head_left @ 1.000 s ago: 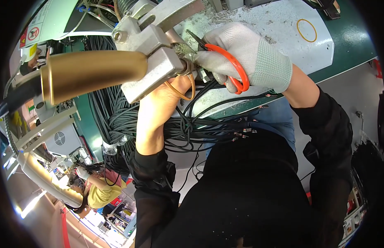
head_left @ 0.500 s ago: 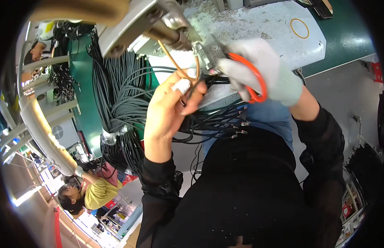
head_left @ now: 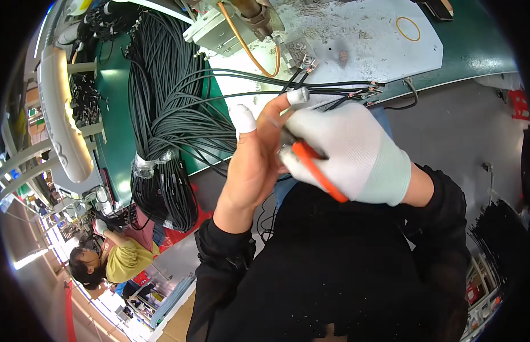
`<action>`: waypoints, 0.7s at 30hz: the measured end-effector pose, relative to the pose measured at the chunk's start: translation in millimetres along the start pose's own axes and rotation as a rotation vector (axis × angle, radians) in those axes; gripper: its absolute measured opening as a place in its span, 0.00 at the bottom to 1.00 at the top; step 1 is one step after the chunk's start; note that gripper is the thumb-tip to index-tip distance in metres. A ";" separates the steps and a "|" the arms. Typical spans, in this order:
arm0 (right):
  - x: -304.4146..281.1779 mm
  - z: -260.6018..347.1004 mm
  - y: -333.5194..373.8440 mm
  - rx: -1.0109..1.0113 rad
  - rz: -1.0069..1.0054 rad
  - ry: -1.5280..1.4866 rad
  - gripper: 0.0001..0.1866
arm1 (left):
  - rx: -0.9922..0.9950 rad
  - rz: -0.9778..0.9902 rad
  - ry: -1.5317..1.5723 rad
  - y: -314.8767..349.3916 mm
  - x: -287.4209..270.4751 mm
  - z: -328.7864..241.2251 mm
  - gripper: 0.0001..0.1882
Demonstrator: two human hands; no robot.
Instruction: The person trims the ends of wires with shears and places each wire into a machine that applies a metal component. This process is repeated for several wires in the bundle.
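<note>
My right hand (head_left: 350,151), in a white knit glove, is closed around an orange-handled hand tool, pliers or cutters (head_left: 322,176). The tool's dark metal head lies against my left palm, and the glove covers most of it. My left hand (head_left: 250,157) is bare except for white finger covers on the thumb and index finger. Its thumb and index finger stand apart, with nothing visible between them; the other fingers are partly hidden behind the glove. Just beyond both hands, several black cables (head_left: 339,88) lie across the white plate, with small metal ends.
A metal machine head with a curved orange-brown tube (head_left: 248,51) stands over the white plate (head_left: 384,48), which is littered with scraps. A yellow ring (head_left: 408,29) lies there. Bundled black cables (head_left: 162,85) cover the green table to the left. Another person (head_left: 119,253) works at lower left.
Both hands have drawn back from the machine toward my body and come together. The orange-handled tool has moved down and left with my right hand. Black cable ends now rest on the plate.
</note>
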State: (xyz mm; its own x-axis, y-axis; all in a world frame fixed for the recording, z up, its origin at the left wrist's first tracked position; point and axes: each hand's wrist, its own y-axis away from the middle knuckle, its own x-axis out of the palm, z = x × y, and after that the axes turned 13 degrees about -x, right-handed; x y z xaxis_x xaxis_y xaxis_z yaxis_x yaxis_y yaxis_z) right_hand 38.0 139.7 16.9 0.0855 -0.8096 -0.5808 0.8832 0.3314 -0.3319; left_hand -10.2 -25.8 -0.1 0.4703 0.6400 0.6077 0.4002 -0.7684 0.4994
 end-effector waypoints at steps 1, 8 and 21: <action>-3.2 0.5 0.1 -0.003 0.003 0.000 0.11 | 0.004 -0.001 0.001 1.7 -2.0 2.2 0.30; -20.5 -7.6 20.8 0.621 -0.132 -1.057 0.09 | 0.413 -0.451 -0.955 13.5 10.0 12.3 0.14; 6.5 -8.7 42.4 -0.148 -0.346 0.618 0.11 | 0.359 -0.450 -0.571 -0.8 28.6 7.8 0.08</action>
State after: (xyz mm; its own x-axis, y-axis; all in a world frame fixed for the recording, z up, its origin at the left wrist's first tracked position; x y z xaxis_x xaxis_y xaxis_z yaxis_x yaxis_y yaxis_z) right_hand 72.1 152.7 -7.4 -0.5025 -0.4729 -0.7238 0.7368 0.2037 -0.6447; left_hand 9.0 -6.8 12.1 0.4948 0.8668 -0.0618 0.8287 -0.4493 0.3337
